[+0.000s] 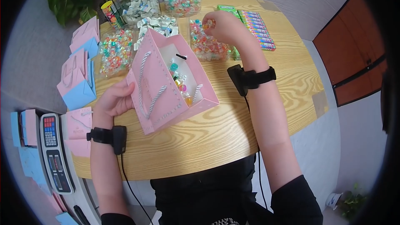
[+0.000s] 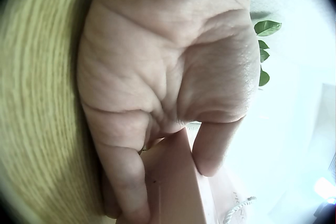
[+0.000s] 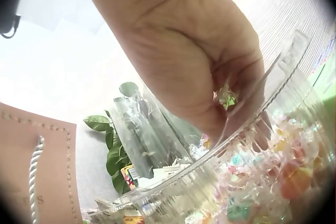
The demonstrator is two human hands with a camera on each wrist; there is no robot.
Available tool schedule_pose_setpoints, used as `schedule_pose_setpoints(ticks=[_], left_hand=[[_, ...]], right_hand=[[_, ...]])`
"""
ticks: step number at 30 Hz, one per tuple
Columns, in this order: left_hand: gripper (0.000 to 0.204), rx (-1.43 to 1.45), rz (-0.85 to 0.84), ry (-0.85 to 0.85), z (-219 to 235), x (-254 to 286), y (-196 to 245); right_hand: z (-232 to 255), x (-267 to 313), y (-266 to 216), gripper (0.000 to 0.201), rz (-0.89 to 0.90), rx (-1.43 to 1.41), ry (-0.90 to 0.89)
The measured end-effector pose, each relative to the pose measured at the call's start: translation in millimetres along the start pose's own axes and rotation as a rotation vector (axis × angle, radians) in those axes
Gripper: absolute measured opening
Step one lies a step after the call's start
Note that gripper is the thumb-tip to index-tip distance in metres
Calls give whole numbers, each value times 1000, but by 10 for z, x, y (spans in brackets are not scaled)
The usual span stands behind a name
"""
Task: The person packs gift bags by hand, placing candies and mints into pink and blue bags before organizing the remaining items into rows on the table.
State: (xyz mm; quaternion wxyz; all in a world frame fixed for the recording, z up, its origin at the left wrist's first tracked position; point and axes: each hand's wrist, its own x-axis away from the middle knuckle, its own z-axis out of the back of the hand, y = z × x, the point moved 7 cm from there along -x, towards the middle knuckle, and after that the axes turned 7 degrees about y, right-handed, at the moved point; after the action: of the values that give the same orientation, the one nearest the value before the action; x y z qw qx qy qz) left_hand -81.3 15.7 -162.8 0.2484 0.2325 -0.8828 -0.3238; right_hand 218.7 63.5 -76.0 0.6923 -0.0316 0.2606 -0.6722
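Observation:
A pink gift bag (image 1: 156,96) with rope handles stands tilted on the table, wrapped candies visible inside it. My left hand (image 1: 114,99) pinches the bag's left edge; in the left wrist view the thumb and fingers of the hand (image 2: 168,77) lie on either side of the pink bag (image 2: 176,182). Over the clear tub of wrapped candies (image 1: 208,48) is my right hand (image 1: 227,27), with candy between its curled fingers. The right wrist view shows the hand (image 3: 194,61) at the rim of the clear tub (image 3: 205,155), a green-wrapped candy (image 3: 227,99) in its grip.
More candy tubs (image 1: 116,52) and white packets (image 1: 156,27) stand behind the bag. Boxed sweets (image 1: 260,31) lie at the back right. Pink and blue bags (image 1: 77,77) line the left edge, near a scale (image 1: 56,154). A yellow-topped can (image 1: 111,12) stands at the back left.

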Motion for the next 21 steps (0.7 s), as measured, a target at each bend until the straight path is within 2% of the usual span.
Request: schedule_pose_setpoints(ticks=[6,7,9,12,14,15,17,18,21], left_hand=[[59,-16,-23,-17,-30,-1,12],[59,-16,-26,-15,-37,2,15],[59,-19,-24,8,-34,8,11],[59,-18,-14,3,-6,1,2],[58,-17,-20,11,-30,6,6],[58,-19,-24,17,-43,2,8],[59,-23,-27,13,-53,-8,9],[59,-25,-34,11,-57,-12,11],[62,-15,-25,1,-116,2,15]], right_hand=[[220,30,-124,26,-18,-32,7],[305,56,-163,26,-8,-126,17],[526,132,-332,27,3,-218,25],[848,336,-684,27,3,-291,-80],[818,486,-961,28,146,-333,-293],[758,513,-966,28,144,-333,-291],[644,638,-1224,32,536,-279,-250],[603,661,-1294,32,533,-279,-247],[410,763,-1431,37,333,-347,-472]])
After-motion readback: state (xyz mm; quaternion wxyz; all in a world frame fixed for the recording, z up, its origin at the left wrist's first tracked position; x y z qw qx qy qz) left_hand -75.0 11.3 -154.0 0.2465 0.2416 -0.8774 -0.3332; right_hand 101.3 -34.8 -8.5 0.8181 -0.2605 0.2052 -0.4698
